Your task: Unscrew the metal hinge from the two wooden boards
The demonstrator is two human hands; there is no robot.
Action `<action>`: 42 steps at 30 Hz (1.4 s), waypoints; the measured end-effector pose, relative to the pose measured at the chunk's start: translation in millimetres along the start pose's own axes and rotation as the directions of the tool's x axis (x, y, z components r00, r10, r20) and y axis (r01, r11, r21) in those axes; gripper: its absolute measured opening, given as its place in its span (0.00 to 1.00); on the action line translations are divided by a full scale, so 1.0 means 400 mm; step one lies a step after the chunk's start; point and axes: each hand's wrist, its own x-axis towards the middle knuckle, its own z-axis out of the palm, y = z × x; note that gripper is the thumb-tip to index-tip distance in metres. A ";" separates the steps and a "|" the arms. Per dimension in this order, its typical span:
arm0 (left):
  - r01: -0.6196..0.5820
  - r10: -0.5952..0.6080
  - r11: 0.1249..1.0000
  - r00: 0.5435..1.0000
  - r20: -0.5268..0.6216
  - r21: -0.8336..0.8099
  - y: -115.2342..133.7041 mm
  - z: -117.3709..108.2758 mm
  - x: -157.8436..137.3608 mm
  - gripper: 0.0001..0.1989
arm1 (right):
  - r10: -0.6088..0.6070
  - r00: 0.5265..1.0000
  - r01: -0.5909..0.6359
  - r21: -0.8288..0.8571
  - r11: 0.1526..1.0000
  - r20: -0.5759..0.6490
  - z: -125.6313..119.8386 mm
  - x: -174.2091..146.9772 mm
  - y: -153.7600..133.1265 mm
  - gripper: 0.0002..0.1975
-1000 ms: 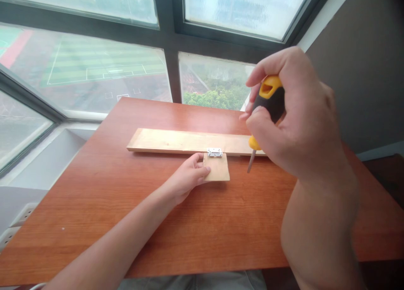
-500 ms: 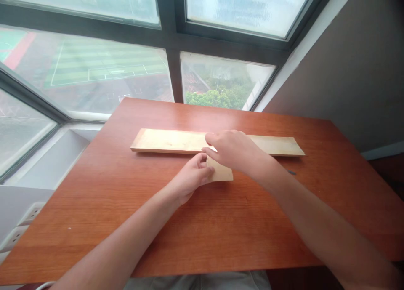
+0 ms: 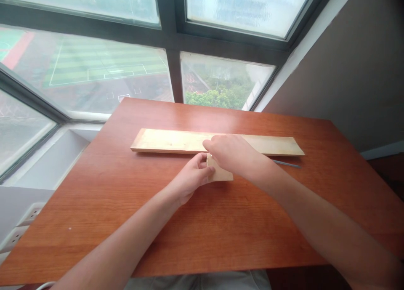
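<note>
My left hand [image 3: 193, 175] is closed on the left end of a small pale wooden block [image 3: 222, 174], thumb in front and fingers behind, near the table's middle. Closed just above the block's top edge is my right hand [image 3: 232, 150], knuckles up. A thin grey strip [image 3: 286, 163] sticks out to the right from behind my right wrist, in line with that fist. Its near end and the grip on it are hidden. Behind both hands a long pale board [image 3: 170, 142] lies across the table; my right hand covers part of it.
The reddish-brown wooden table [image 3: 189, 239] reaches to the windows. A dark window frame [image 3: 175, 71] stands beyond its far edge, with a grey wall [image 3: 350, 79] at right. Wall sockets [image 3: 19, 235] sit low at left.
My right hand has shifted slightly down and left over the block, its fingers closing in. More of the grey strip shows beyond my wrist, higher up than before. My left hand holds still.
</note>
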 end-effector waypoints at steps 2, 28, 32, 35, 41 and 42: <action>0.001 -0.001 1.000 1.000 -0.001 0.007 0.002 0.001 -0.002 0.16 | 0.000 1.000 -0.001 -0.002 1.000 -0.024 -0.007 -0.003 0.002 0.08; 0.010 -0.008 0.999 0.999 -0.033 0.050 0.008 0.013 -0.003 0.16 | 0.094 0.975 -0.168 0.392 0.904 0.200 0.081 -0.177 0.078 0.07; 0.010 -0.008 0.999 0.999 -0.034 0.050 0.005 0.009 -0.001 0.17 | 0.173 0.975 -0.213 0.376 0.902 0.138 0.056 -0.171 0.084 0.08; 0.005 -0.004 0.999 1.000 -0.026 0.048 0.005 0.008 -0.002 0.17 | 0.246 0.967 -0.251 0.350 0.903 0.059 0.044 -0.165 0.088 0.08; 0.000 0.002 0.998 1.000 -0.030 0.056 0.004 0.009 -0.003 0.16 | 0.302 0.952 -0.270 0.327 0.906 -0.052 0.019 -0.156 0.091 0.11; 0.002 0.000 0.998 1.000 -0.030 0.056 0.005 0.009 -0.004 0.15 | 0.319 0.945 -0.280 0.321 0.905 -0.076 0.011 -0.155 0.092 0.12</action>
